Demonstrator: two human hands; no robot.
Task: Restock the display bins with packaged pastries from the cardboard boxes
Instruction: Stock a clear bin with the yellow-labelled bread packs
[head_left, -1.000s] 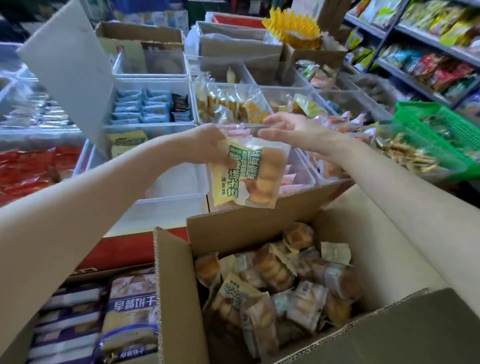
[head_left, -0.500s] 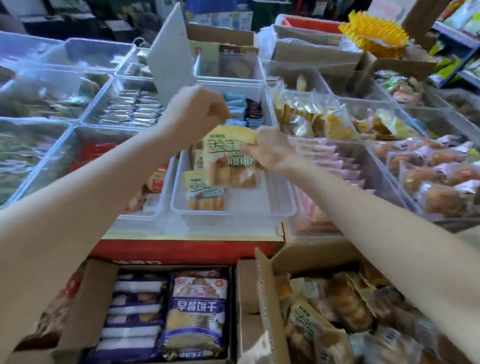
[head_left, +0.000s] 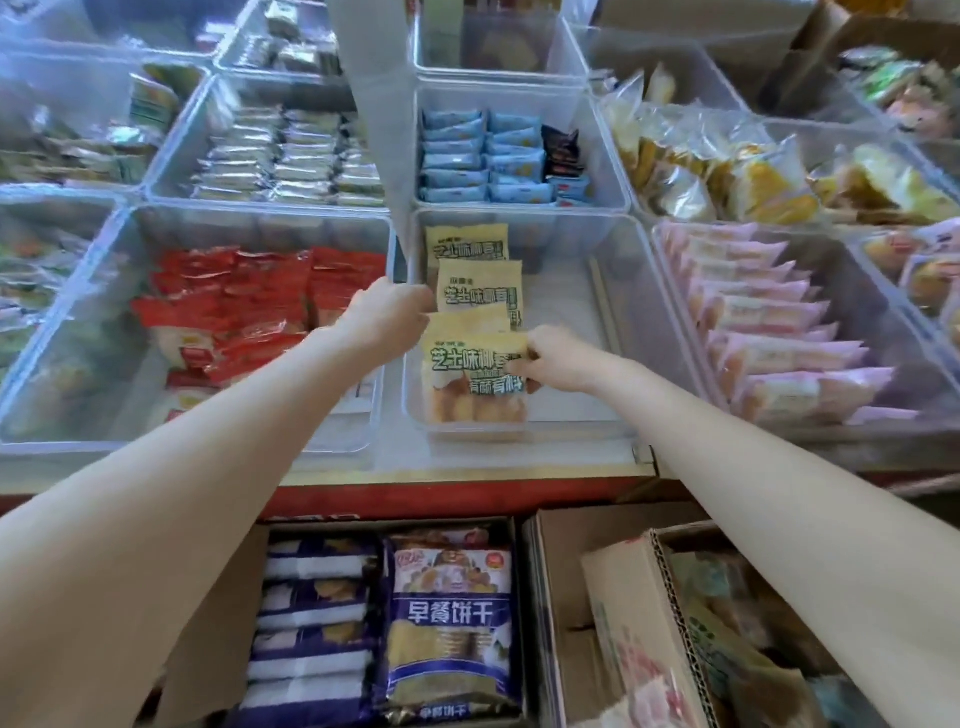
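A: Boxes nearest us: a cardboard box (head_left: 649, 613) at lower right, another box (head_left: 223, 623) holding blue biscuit packs (head_left: 449, 629).

B: Further in, both hands sit over the clear bin (head_left: 623, 322). The right hand (head_left: 558, 358) pinches the yellow pastry pack (head_left: 475, 376), low in the bin's front-left corner.

A: And the left hand (head_left: 389, 317)?

B: Curled on that pack's upper-left corner. Beyond lie two matching packs (head_left: 478, 270), then blue packets (head_left: 462, 156).

red counter edge (head_left: 457, 493) | even, soft light
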